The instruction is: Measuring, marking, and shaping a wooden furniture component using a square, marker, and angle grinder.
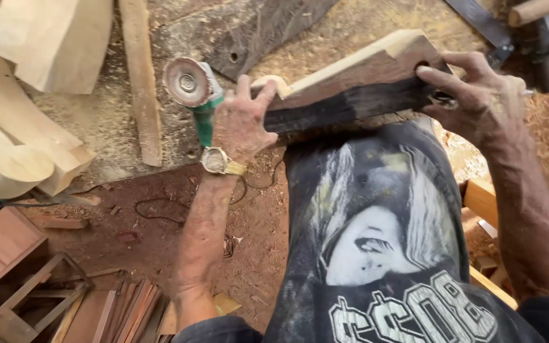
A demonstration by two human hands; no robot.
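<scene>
A carved dark wooden piece [351,89] with a pale cut edge rests against my lap, running from centre to upper right. My left hand [239,121], with a watch on the wrist, grips its left end. My right hand [471,95] holds its right end, fingers curled over the top near a round hole. A green angle grinder [195,89] with a round sanding disc lies on the ground just left of my left hand, untouched.
Pale cut wooden blocks [27,95] sit at upper left. A narrow plank [141,76] lies on the sawdust-covered ground. A wooden frame and slats [65,311] lie at lower left. A cable [160,209] trails on the red dirt. A wooden handle [535,9] is at upper right.
</scene>
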